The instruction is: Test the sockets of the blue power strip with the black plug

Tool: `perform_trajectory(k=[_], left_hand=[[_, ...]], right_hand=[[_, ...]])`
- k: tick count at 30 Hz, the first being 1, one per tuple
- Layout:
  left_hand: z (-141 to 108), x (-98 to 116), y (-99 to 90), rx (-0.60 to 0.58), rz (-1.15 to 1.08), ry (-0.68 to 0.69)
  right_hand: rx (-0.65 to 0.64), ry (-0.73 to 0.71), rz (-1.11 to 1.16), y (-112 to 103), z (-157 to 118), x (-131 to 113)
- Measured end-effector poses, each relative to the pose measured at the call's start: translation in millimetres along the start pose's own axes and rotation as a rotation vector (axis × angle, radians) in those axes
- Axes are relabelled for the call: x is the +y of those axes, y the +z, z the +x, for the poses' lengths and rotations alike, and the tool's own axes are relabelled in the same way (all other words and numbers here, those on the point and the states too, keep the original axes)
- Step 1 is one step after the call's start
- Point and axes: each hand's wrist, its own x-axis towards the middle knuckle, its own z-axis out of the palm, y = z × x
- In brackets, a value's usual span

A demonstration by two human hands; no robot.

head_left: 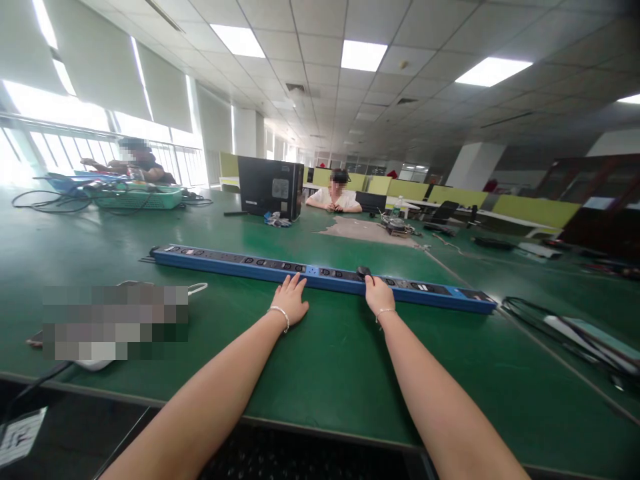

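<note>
While a long blue power strip (260,267) lay across the green table (310,360), running from just past nine o'clock to just past three about its own middle, other things sat all round it. Between eight and nine o'clock was a blurred-out thing (115,323) (too blocky to name), with a white loop (199,288) poking out at its right. At ten o'clock stood a light green basket (163,200) with cables about it, and a person (150,165) was behind it. A black computer case (267,183) stood at eleven, a small blue and white bundle (279,220) at its foot.

Between seven and eight o'clock, just short of the strip's middle, the left hand (291,300) lay with its fingers spread, clutching nothing, the fingertips against the strip's near side. At twelve, across the table, a second person (340,197) leaned on their forearms. The right hand (380,297), at four o'clock, pinched a black plug (364,272) at the top of the strip; whether its pins were in a socket could not be told.

At two o'clock lay a metal part (397,228), with a clear bottle (397,208) behind it. Past the strip's right end, between three and four, lay a black cable (525,313) and a flat light-coloured device (595,340).
</note>
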Motion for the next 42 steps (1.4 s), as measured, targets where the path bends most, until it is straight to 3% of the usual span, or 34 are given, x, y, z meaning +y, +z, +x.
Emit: perform_trajectory(k=[8,15,21,29,34,42], left_hand=[[20.6,-0.9,-5.8,0.111,0.083,0.022],[65.9,37.9,-1.7,0.04,0.115,0.195],[88.5,55.1,1.1,0.014,0.092,0.189],[71.1,46.8,-3.0,0.033,0.1,0.205],[54.2,45.9,-2.4,0.044,0.105,0.195],[32.0,51.5,-1.5,0.113,0.086,0.176]], right_hand=[[0.001,0.022,0.028,-1.2,18.1,12.9],[-0.08,0.043,0.041,-26.5,32.8,19.4],[-0.087,0.001,0.029,-38.4,27.0,25.3],[-0.039,-0.022,0.046,-47.1,22.3,28.3],[-0.009,0.041,0.155,-52.6,13.1,44.7],[0.055,0.118,0.378,-35.3,-9.8,70.1]])
